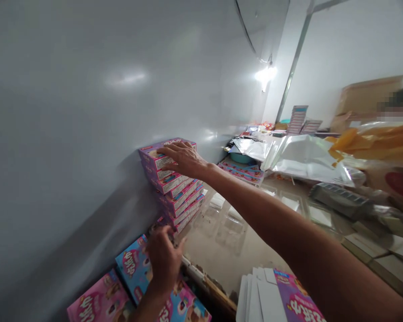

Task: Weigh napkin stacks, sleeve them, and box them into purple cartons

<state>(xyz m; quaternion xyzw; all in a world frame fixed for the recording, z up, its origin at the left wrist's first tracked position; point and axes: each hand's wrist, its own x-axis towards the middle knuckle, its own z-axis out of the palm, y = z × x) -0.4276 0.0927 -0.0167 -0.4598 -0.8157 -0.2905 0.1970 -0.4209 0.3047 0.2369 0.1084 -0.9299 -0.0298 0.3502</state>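
My right hand [184,158] lies across the top of a stack of purple-and-pink printed snack boxes [179,201] against the wall. Its fingers are stretched out over the top box, with the thumb down near that box's side. Lower down, my left hand [164,255] hovers beside the foot of the stack, fingers loosely curled and thumb apart, with nothing visible in it. Beneath it lie blue and pink printed boxes [130,261], partly covered by my hand and forearm. The boxes in the stack sit slightly askew.
A grey wall [70,89] borders the left. Clear plastic trays [230,228] lie on the table, with white-sided cartons [260,295] at its near edge. Farther back are silvery plastic film [295,152] and stacked boxes [297,119]. A person in orange sleeves [379,141] is at the right.
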